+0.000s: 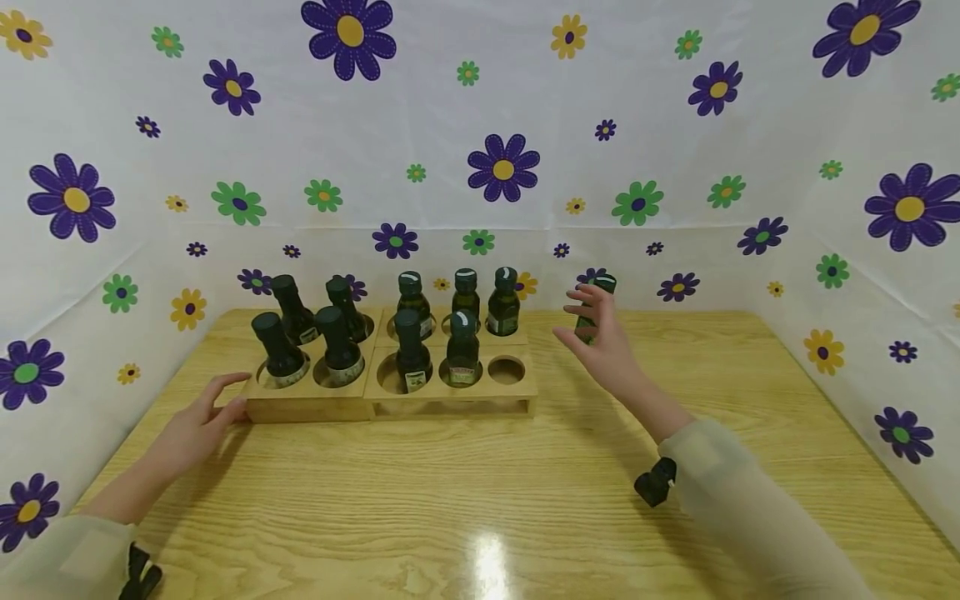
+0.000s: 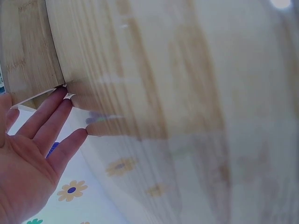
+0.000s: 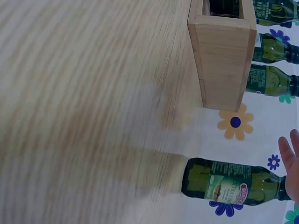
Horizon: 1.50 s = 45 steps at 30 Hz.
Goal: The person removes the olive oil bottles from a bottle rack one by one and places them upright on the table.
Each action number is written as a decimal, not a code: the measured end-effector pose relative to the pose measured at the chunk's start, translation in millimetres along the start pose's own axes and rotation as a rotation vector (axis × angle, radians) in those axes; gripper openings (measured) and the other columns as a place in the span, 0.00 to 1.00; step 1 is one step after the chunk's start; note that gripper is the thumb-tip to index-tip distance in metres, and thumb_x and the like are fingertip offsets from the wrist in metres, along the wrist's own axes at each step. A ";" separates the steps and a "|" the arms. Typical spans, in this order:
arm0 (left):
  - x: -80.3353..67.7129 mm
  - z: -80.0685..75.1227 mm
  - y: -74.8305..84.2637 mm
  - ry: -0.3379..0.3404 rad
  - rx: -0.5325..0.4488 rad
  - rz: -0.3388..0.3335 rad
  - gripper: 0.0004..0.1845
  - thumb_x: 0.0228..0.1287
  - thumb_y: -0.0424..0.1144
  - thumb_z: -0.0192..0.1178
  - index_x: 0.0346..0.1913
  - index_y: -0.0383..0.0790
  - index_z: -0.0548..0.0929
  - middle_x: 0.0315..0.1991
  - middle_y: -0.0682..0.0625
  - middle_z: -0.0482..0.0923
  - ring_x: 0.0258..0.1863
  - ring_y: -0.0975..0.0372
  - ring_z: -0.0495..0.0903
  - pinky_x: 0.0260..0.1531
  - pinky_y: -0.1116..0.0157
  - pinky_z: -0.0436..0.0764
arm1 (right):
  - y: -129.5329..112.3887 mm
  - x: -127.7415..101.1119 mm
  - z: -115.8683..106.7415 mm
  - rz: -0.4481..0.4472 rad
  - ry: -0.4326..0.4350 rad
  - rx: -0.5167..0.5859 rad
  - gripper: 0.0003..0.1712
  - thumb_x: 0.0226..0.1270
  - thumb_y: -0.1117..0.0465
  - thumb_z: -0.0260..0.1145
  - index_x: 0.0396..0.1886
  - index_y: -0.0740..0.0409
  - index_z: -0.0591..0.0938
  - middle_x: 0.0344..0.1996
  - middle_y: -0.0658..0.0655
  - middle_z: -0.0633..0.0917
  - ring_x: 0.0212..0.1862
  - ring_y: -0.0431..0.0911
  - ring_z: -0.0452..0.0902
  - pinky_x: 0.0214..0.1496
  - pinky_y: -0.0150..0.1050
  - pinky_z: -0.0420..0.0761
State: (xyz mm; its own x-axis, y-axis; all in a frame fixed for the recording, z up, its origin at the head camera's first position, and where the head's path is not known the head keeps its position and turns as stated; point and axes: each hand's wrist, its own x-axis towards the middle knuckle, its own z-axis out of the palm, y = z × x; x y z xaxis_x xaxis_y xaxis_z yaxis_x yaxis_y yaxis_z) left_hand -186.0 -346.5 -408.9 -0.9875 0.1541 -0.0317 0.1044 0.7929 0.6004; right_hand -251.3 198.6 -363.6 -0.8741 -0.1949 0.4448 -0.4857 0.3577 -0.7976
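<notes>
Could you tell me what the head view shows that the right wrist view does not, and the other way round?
Only the head view shows the left hand touching the left end of the light wooden bottle rack, the nine dark green bottles standing in it, and its one empty hole. Only the right wrist view shows the label on the lone dark green glass bottle. Both show that bottle standing on the wooden table beside the rack, with the open right hand near it.

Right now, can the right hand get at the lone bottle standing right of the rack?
Probably yes: the right hand is open just in front of the bottle, which stands apart from the rack.
</notes>
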 end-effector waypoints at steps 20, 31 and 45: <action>-2.8 1.1 -1.0 -0.004 -0.010 0.006 0.29 0.80 0.51 0.37 0.75 0.40 0.52 0.53 0.27 0.76 0.53 0.32 0.74 0.38 0.46 0.71 | 26.1 43.9 54.5 0.129 -0.082 -0.024 0.43 0.68 0.61 0.66 0.74 0.58 0.52 0.68 0.65 0.64 0.66 0.60 0.65 0.62 0.60 0.64; -0.7 1.4 -1.6 -0.002 0.003 0.011 0.29 0.80 0.51 0.37 0.75 0.41 0.52 0.53 0.27 0.76 0.52 0.31 0.73 0.37 0.46 0.71 | 27.7 47.8 70.3 0.186 -0.085 -0.021 0.42 0.70 0.61 0.64 0.75 0.56 0.50 0.70 0.66 0.62 0.67 0.63 0.63 0.65 0.55 0.63; -1.3 -0.9 3.2 0.005 0.018 0.010 0.29 0.80 0.51 0.36 0.75 0.40 0.52 0.53 0.25 0.75 0.52 0.26 0.69 0.39 0.41 0.71 | 24.6 51.4 72.7 0.234 -0.069 -0.032 0.41 0.70 0.60 0.64 0.76 0.56 0.54 0.65 0.68 0.67 0.64 0.61 0.66 0.63 0.53 0.67</action>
State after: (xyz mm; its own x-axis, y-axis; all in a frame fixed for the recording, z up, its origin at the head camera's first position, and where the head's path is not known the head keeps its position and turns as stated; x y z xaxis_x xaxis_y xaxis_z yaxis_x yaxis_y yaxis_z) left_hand -184.5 -344.7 -406.2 -0.9870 0.1595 -0.0221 0.1165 0.8020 0.5858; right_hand -308.4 130.9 -390.0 -0.9616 -0.1650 0.2192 -0.2701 0.4293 -0.8618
